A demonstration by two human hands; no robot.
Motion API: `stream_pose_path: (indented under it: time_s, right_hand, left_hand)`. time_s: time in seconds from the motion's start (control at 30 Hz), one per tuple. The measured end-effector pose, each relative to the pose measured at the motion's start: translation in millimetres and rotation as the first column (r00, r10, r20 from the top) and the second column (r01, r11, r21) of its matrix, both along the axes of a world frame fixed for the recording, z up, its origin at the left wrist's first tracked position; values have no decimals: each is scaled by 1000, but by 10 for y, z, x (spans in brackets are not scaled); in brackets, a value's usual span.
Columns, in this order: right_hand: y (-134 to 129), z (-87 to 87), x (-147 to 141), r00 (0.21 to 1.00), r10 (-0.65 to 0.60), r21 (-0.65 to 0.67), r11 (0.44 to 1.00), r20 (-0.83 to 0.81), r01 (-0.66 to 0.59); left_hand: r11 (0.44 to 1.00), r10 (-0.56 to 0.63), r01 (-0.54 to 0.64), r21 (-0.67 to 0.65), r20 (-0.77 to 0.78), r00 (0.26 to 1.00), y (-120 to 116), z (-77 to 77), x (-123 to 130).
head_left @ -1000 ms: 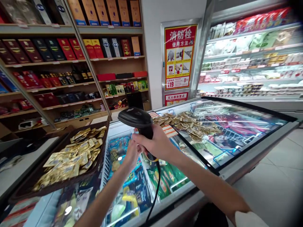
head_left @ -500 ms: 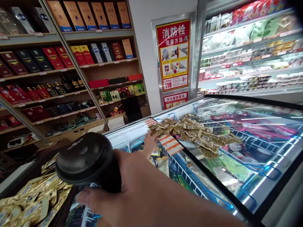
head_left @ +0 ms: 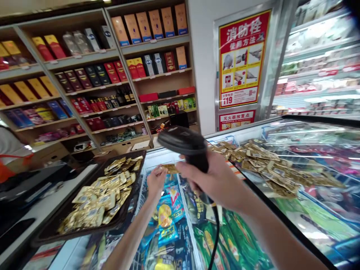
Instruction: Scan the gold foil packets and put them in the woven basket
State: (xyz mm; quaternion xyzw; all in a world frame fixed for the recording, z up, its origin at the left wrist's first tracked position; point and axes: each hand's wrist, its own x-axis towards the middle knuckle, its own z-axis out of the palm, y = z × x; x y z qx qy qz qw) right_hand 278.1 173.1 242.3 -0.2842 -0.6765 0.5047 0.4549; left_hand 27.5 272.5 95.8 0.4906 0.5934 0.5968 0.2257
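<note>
My right hand point(head_left: 213, 182) grips a black handheld barcode scanner point(head_left: 187, 144) with its head tilted forward, and a black cord point(head_left: 216, 228) hangs from its base. My left hand point(head_left: 156, 180) pinches a small gold sachet point(head_left: 170, 168) by one end, just below and in front of the scanner head. More gold sachets lie in a dark tray point(head_left: 84, 233) to the left of my left forearm. Another loose pile of sachets point(head_left: 272, 167) rests on the glass lid of a chest freezer point(head_left: 306, 213) to the right of my right hand.
Below my arms, the open side of the freezer holds colourful frozen-food bags. Shelves of boxed bottles stand behind it, and a fire-hydrant notice point(head_left: 242, 58) hangs on the wall. A person in an orange apron point(head_left: 8, 161) stands at the left edge beside a counter.
My left hand has come back from the pile on the glass lid with a sachet in its fingers. My right hand has raised the scanner, and the view has swung slightly.
</note>
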Motion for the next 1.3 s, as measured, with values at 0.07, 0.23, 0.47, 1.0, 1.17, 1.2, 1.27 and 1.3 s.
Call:
stream_pose_path:
  time_s: [0.07,0.23,0.47,1.0,1.17,1.2,1.27,1.3]
  right_hand:
    - [15,-60,-74,997,-14,-50,999,-80,10]
    - [-7,-168,-227,973,6,-225,973,-232,-59]
    - [-99,-243,-314,994,-22,-237,971,-111,-5]
    - [-121,-226,-384,992,-10,-274,961,-125,-25]
    - [-148,-192,-363,990,-22,-288,958,-138,-19]
    - [-148,-192,-356,991,-20,-286,958,-133,-19]
    - [-138,-206,-339,994,-9,-277,961,-105,-20]
    - [-129,-220,-331,996,-6,-273,962,-90,-19]
  left_hand:
    - [990,111,-122,69,141,984,-74,227,-288]
    - [967,-25,-94,237,454,891,-300,851,-631]
    - [971,-81,-41,237,484,872,-577,1119,-710]
    - [964,-139,-7,265,525,840,-499,1039,-633]
    - [965,-130,-14,264,522,843,-487,1042,-643]
    - [967,-124,-10,253,508,853,-498,1047,-676]
    - [983,-87,8,182,431,898,-538,1052,-773]
    - [993,-72,35,113,348,935,-566,1050,-831]
